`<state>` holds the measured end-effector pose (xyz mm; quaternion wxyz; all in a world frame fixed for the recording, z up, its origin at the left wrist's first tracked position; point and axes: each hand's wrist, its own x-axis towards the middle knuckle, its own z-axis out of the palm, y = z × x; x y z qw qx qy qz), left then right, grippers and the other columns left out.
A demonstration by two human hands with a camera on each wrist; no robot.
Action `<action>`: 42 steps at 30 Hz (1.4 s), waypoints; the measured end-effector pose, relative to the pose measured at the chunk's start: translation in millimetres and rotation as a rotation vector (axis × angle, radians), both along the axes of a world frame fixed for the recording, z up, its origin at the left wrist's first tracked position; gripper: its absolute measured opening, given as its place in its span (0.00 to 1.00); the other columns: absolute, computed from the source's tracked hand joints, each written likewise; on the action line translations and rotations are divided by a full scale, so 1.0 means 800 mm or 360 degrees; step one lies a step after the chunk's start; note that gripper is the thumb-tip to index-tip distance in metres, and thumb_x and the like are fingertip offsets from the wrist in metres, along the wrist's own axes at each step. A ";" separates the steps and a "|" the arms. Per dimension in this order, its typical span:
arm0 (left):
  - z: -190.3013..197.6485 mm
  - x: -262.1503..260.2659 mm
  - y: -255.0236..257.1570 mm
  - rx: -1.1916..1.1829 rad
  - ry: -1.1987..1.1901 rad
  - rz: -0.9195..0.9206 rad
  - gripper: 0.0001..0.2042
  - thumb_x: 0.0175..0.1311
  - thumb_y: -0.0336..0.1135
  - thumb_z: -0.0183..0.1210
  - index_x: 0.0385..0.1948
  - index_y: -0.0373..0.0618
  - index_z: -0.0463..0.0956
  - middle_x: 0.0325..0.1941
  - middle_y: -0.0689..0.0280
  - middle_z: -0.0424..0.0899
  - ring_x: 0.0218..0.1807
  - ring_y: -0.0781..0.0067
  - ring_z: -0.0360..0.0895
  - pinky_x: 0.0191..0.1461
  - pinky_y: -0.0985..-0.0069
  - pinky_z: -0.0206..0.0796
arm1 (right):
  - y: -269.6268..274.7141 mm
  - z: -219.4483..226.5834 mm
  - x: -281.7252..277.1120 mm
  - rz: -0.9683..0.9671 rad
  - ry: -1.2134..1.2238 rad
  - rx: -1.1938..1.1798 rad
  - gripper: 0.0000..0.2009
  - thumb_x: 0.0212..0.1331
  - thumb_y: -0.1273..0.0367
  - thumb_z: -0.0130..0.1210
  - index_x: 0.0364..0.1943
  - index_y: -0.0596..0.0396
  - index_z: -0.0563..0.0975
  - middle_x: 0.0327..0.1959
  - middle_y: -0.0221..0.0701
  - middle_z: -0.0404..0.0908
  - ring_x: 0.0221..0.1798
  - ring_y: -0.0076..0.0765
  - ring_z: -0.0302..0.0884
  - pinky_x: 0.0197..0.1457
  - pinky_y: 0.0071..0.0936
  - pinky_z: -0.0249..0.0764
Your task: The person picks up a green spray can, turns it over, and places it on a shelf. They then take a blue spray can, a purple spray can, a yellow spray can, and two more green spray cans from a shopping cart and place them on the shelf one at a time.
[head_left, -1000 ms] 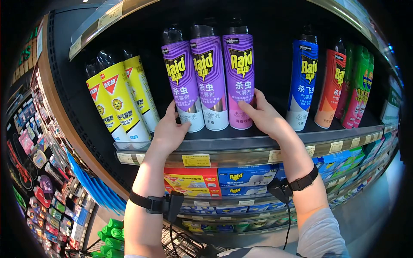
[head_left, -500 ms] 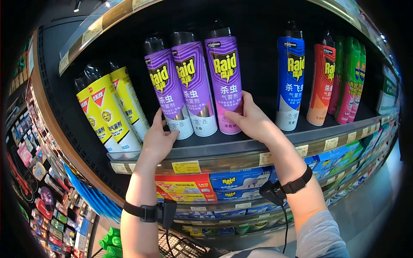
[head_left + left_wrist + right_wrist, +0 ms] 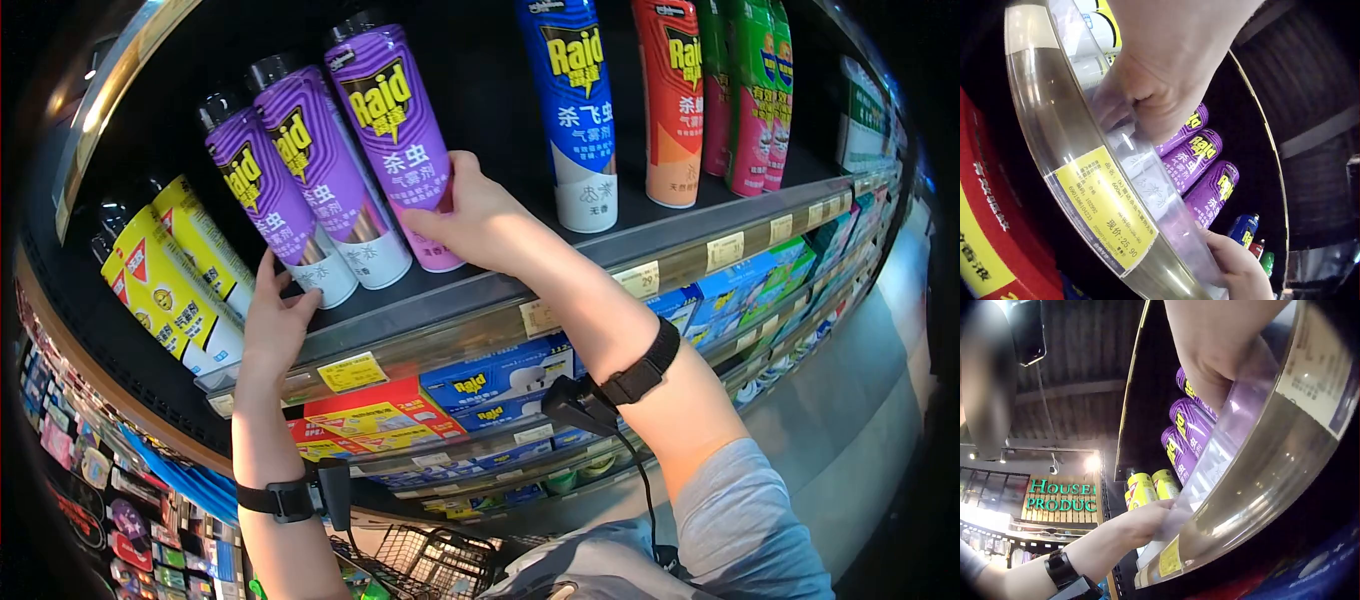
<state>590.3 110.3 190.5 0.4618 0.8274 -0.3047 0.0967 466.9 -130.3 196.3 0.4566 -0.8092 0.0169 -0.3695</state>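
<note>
Three purple spray cans stand side by side at the shelf's front in the head view: the left can (image 3: pixel 262 195), the middle can (image 3: pixel 335 170) and the right can (image 3: pixel 392 120), whose base is pink. My right hand (image 3: pixel 480 215) grips the right can low down, thumb across its front and fingers round its far side. At the left can's base my left hand (image 3: pixel 275 318) holds it between thumb and fingers. The middle can stands between the two held cans. In the left wrist view the clear shelf lip partly covers the left hand (image 3: pixel 1160 69).
Yellow cans (image 3: pixel 175 290) stand to the left; a blue can (image 3: pixel 578 120), a red can (image 3: pixel 672 110) and green cans (image 3: pixel 755 110) to the right. A clear lip with price tags (image 3: pixel 352 371) edges the shelf. Boxes (image 3: pixel 375 415) fill the shelf below.
The head view has turned, so the shelf now slants and its contents sit further left. Both hands keep their hold on the outer purple cans, which remain beside the middle one.
</note>
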 end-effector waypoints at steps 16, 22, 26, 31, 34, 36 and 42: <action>-0.009 0.018 0.004 -0.0002 -0.0075 -0.0010 0.40 0.63 0.26 0.61 0.75 0.47 0.46 0.67 0.42 0.68 0.51 0.65 0.81 0.54 0.72 0.74 | -0.018 0.026 -0.034 -0.0139 0.0436 -0.0294 0.36 0.56 0.54 0.66 0.57 0.70 0.66 0.50 0.50 0.81 0.52 0.44 0.81 0.56 0.31 0.75; -0.007 0.011 0.001 -0.0041 -0.0058 0.0000 0.40 0.63 0.25 0.60 0.75 0.49 0.46 0.68 0.43 0.67 0.53 0.64 0.80 0.55 0.71 0.73 | -0.026 0.020 -0.044 -0.0133 0.0405 -0.0330 0.34 0.57 0.54 0.65 0.56 0.69 0.66 0.51 0.51 0.80 0.53 0.44 0.81 0.57 0.33 0.76; -0.005 0.007 0.000 -0.0031 -0.0046 0.0040 0.40 0.63 0.25 0.60 0.75 0.49 0.46 0.68 0.43 0.66 0.53 0.64 0.80 0.56 0.71 0.73 | -0.026 0.017 -0.045 -0.0110 0.0350 -0.0303 0.35 0.57 0.54 0.65 0.57 0.69 0.66 0.52 0.51 0.80 0.53 0.42 0.81 0.58 0.32 0.75; -0.003 0.005 0.000 -0.0027 -0.0039 0.0018 0.40 0.63 0.26 0.60 0.75 0.47 0.46 0.68 0.43 0.66 0.53 0.65 0.80 0.55 0.72 0.73 | -0.027 0.008 -0.046 -0.0073 0.0272 -0.0251 0.36 0.57 0.54 0.65 0.60 0.67 0.64 0.52 0.49 0.79 0.54 0.40 0.80 0.59 0.31 0.74; -0.003 0.004 0.000 -0.0042 -0.0034 -0.0019 0.39 0.63 0.26 0.60 0.75 0.47 0.46 0.68 0.43 0.66 0.53 0.65 0.80 0.55 0.72 0.73 | -0.028 0.005 -0.044 -0.0013 0.0228 -0.0195 0.37 0.57 0.55 0.66 0.62 0.67 0.63 0.53 0.47 0.79 0.55 0.38 0.79 0.59 0.31 0.74; -0.001 -0.001 -0.002 -0.0055 -0.0030 -0.0027 0.39 0.63 0.26 0.60 0.75 0.46 0.46 0.68 0.43 0.66 0.53 0.65 0.81 0.55 0.72 0.73 | -0.028 0.005 -0.044 0.0015 0.0247 -0.0142 0.37 0.58 0.56 0.66 0.62 0.67 0.62 0.53 0.46 0.79 0.55 0.38 0.79 0.59 0.31 0.74; 0.000 -0.002 -0.001 0.0011 -0.0057 0.0027 0.39 0.63 0.27 0.60 0.74 0.46 0.46 0.68 0.43 0.67 0.53 0.64 0.81 0.55 0.72 0.73 | -0.030 0.002 -0.041 0.0026 0.0190 -0.0113 0.38 0.57 0.57 0.67 0.63 0.67 0.62 0.51 0.44 0.79 0.53 0.35 0.79 0.57 0.29 0.75</action>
